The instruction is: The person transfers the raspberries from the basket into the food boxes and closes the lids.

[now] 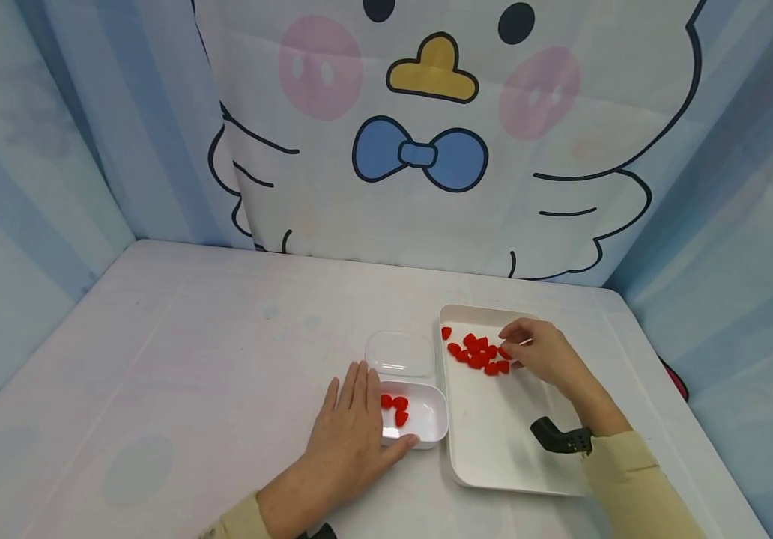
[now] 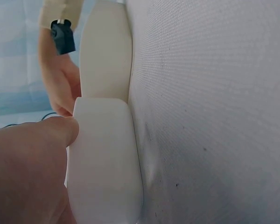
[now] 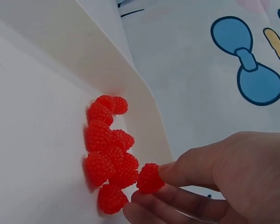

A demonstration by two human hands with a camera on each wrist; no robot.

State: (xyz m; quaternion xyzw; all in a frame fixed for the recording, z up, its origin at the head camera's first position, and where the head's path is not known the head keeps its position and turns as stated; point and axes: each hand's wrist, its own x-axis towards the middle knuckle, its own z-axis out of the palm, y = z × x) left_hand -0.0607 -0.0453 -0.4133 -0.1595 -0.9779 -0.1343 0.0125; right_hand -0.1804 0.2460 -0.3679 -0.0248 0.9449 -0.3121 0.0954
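Observation:
My right hand (image 1: 541,348) is over the far right part of a white tray (image 1: 494,442). Between its thumb and fingers it pinches a red raspberry (image 3: 150,178). Several more raspberries (image 3: 99,135) lie clustered in the tray, just beside the fingertips. My left hand (image 1: 353,434) lies against the left side of a small white box (image 1: 430,412), its fingers straight and its thumb at the near rim. Three raspberries (image 1: 401,418) show inside that box, one partly hidden by the left fingers. In the left wrist view the thumb (image 2: 60,128) touches the box's upper edge.
A clear plastic lid (image 1: 400,353) lies just behind the box. The tray's left wall stands right beside the box. A white cloth covers the table (image 1: 177,389). Behind it hangs a printed curtain (image 1: 413,217), with blue-striped curtains at both sides.

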